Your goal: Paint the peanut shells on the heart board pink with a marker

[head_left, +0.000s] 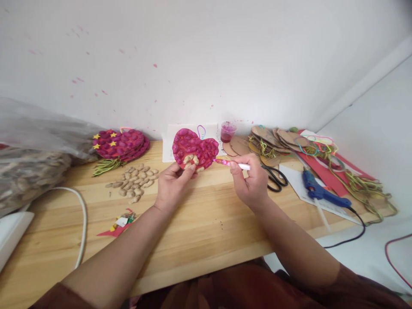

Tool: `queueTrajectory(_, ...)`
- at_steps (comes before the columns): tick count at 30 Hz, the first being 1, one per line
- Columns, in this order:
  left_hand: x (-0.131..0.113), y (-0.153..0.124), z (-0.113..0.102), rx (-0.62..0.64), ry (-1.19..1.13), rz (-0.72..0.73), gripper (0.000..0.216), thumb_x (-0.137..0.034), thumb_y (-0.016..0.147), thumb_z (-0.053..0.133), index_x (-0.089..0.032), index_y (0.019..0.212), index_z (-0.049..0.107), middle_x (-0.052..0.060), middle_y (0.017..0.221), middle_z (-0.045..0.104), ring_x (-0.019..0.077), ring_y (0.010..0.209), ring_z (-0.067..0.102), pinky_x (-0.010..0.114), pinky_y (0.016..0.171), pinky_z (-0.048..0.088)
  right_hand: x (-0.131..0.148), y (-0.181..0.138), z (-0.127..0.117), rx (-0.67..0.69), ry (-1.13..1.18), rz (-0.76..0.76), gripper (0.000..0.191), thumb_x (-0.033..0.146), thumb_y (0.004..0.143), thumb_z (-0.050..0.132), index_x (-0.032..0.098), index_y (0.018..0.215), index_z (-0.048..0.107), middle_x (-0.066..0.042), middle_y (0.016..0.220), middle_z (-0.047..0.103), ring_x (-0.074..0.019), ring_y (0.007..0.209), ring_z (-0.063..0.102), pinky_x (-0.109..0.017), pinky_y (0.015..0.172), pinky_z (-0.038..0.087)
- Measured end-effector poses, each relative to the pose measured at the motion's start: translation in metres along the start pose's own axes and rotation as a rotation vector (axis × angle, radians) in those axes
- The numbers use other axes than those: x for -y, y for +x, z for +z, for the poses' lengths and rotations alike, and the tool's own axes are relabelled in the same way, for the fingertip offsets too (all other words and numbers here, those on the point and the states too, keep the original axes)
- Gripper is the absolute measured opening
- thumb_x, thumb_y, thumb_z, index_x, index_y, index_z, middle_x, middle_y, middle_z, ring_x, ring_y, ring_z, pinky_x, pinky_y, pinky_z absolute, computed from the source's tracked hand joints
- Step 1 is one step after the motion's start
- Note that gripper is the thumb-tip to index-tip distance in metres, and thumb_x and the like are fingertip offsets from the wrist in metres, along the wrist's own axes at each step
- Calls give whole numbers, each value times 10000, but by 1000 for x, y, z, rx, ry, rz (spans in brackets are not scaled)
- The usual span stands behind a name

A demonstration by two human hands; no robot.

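My left hand (175,182) grips a heart-shaped peanut craft (195,146) by its lower left edge, tilted up toward me. Most of the peanuts on it are painted magenta; a few near my thumb are plain tan. A looped purple and blue cord rises from its top. In my right hand (249,178) is a white-handled paintbrush (238,165), its tip pink with paint and close to the heart's right edge. Whether the tip touches the heart I cannot tell. A clear cup of magenta paint (227,132) stands behind, on paint-stained paper (167,146).
Loose peanuts (137,180) lie left of my hands, before finished magenta crafts (120,143) with yellow stars. At right are black scissors (277,178), cardboard pieces (270,139), a blue glue gun (322,191) and green yarn (360,184). A peanut bag (28,171) fills the left side.
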State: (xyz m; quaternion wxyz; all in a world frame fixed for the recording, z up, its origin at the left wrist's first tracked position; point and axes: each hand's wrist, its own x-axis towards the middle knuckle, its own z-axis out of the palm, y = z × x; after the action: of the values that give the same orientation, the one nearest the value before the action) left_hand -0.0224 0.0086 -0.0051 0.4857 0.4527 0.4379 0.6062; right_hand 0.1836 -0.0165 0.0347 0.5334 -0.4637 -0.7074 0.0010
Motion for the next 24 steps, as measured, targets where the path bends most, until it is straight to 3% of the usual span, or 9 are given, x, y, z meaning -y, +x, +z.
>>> queueTrajectory(16,-1,2,2,12,-137,-66,309,-396,702,903,-175,898,814,43,902,787,151,759,676,300,768,595,0,-3,2,90,104,-20,29,230,957,616,235,985,622,-17,867,704,-150,743,653,-290,690,520)
queueTrajectory(24,3,6,1,14,-207,-153,375,-409,633,940,-157,881,816,69,917,792,171,808,685,313,799,589,-17,-2,7,7,251,233,108,314,971,609,222,917,596,30,739,614,-126,662,564,-274,662,447)
